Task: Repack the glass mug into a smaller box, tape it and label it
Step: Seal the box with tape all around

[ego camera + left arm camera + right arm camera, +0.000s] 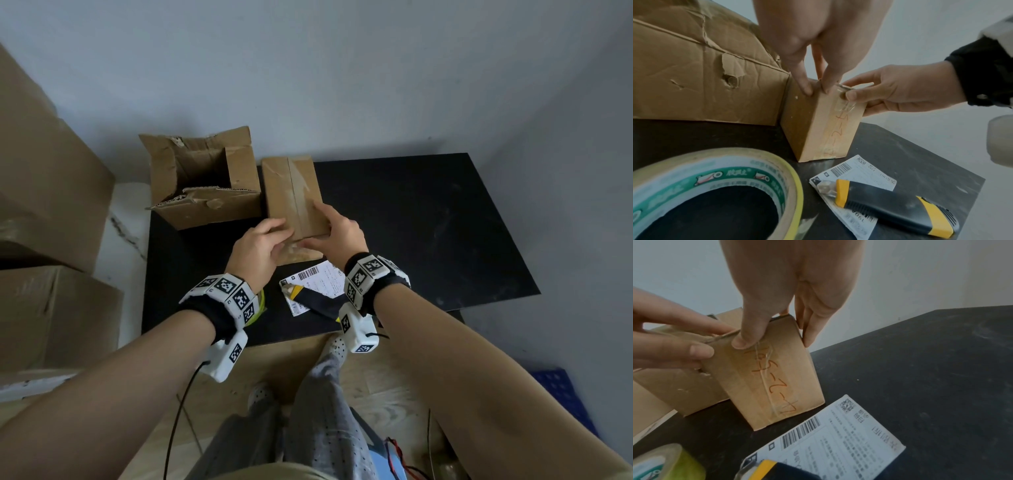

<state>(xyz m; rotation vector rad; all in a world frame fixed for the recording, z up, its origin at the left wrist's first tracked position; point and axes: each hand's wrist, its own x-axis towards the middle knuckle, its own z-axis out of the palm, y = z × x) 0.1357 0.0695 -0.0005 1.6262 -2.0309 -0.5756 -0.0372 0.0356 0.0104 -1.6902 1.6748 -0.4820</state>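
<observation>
A: Head view first: how many boxes on the black table (428,222)?

B: Two. One small taped box (294,195) at the centre, closed, and one larger torn box (205,178) with its flaps open, touching it at nine o'clock. More cartons (44,212) are stacked off the table, far toward nine.

A: And the hands?

B: Two, both on the small box's near end. The left hand (258,253) pinches the top edge with thumb and fingertips. The right hand (337,233) grips it, thumb pressed on the clear tape over the near face, fingers narrow around the side.

A: The glass mug?

B: Cannot tell; no mug shows.

A: Anything loose?

B: One shipping label (853,181) at six o'clock of the small box, one yellow-and-black utility knife (898,209) lying on it, and one roll of clear tape (715,186) toward seven.
</observation>
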